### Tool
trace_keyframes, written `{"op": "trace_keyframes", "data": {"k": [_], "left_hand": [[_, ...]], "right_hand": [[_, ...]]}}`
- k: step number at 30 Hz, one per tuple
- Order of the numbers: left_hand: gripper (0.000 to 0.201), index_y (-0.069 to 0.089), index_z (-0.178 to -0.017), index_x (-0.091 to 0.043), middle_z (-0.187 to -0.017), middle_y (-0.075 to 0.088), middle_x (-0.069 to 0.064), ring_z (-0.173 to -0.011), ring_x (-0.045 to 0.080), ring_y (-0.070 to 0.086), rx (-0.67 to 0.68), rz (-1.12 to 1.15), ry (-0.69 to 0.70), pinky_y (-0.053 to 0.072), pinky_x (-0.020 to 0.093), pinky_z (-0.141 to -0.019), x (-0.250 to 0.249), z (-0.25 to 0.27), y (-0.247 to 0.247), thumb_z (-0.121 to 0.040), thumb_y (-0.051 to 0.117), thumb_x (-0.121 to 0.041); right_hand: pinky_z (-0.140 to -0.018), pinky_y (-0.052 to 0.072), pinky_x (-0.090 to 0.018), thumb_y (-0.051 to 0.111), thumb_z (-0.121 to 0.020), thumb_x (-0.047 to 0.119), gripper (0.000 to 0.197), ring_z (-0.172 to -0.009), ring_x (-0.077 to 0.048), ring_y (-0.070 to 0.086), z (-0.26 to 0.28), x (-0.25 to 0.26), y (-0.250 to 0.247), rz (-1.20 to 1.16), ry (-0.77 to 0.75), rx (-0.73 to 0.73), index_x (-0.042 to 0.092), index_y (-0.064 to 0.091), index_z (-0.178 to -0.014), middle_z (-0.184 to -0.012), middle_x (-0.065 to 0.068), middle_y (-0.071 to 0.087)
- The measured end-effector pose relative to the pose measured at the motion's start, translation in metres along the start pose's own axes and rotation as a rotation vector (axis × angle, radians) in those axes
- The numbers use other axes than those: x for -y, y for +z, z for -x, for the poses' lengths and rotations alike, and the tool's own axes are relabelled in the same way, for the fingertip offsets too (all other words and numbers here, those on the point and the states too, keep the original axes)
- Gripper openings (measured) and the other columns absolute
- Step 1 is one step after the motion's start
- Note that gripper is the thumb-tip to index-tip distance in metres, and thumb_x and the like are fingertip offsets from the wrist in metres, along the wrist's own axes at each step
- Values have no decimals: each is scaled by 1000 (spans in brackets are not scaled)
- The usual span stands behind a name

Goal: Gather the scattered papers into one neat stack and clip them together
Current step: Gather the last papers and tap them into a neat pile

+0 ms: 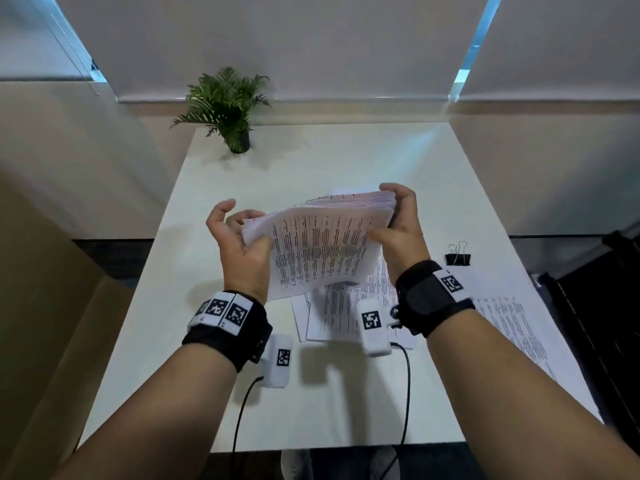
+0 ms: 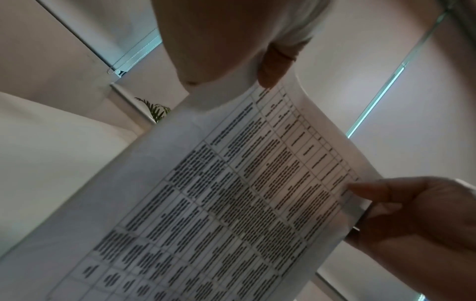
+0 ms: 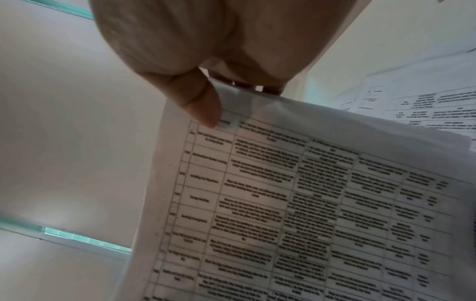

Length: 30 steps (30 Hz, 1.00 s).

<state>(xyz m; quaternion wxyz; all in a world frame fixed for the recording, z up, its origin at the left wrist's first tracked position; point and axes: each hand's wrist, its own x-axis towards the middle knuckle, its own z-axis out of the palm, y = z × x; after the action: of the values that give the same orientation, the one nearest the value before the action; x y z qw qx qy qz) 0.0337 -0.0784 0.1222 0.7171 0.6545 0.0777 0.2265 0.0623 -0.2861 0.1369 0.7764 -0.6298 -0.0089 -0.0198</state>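
Note:
I hold a thick stack of printed papers (image 1: 322, 244) in the air above the white table (image 1: 311, 168), tilted, with its sheets fanned at the far edge. My left hand (image 1: 242, 230) grips the stack's left edge, thumb on the front and fingers curled behind. My right hand (image 1: 391, 216) pinches the right edge. In the left wrist view the stack (image 2: 231, 193) fills the frame under my left thumb (image 2: 270, 71). The right wrist view shows my right thumb (image 3: 206, 106) pressed on the stack (image 3: 296, 203). A black binder clip (image 1: 458, 258) lies on the table to the right.
Loose printed sheets (image 1: 332, 320) lie on the table beneath the stack, and another sheet (image 1: 512, 327) lies near the right edge. A small potted fern (image 1: 228, 109) stands at the far left corner. Two cables (image 1: 407, 382) hang from the wrist cameras over the near edge.

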Motion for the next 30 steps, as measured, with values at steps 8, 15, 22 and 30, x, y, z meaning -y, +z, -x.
{"op": "trace_keyframes", "data": {"k": [8, 15, 22, 30], "left_hand": [[44, 48, -108, -28, -94, 45, -4, -83, 8, 49, -36, -39, 41, 44, 19, -75, -1, -9, 7, -83, 53, 7], [54, 44, -107, -27, -99, 49, -1, -87, 12, 52, -95, 56, -153, 45, 25, -75, 12, -9, -3, -63, 41, 5], [30, 41, -108, -16, -103, 54, 9, -92, 18, 55, -84, 40, -159, 51, 30, -79, 15, -14, 4, -88, 43, 5], [42, 48, -109, -31, -107, 63, -1, -102, 18, 60, -69, -6, -271, 50, 40, -96, 48, -10, -4, -80, 50, -2]], "right_hand": [[-64, 45, -29, 42, -84, -4, 34, -73, -14, 52, -11, 2, 8, 72, -52, 55, 27, 55, -93, -84, 3, 53], [-67, 49, -26, 40, -78, -10, 61, -79, -16, 49, -13, -13, 6, 89, 3, 44, 39, 44, -115, -95, -4, 44], [-71, 46, -26, 37, -86, -1, 44, -82, -10, 48, -18, -18, 14, 170, -121, -12, 36, 44, -107, -93, 6, 48], [-75, 49, -16, 40, -93, -3, 37, -87, -3, 57, -12, -44, 10, 265, -32, 10, 25, 35, -117, -99, 5, 56]]}}
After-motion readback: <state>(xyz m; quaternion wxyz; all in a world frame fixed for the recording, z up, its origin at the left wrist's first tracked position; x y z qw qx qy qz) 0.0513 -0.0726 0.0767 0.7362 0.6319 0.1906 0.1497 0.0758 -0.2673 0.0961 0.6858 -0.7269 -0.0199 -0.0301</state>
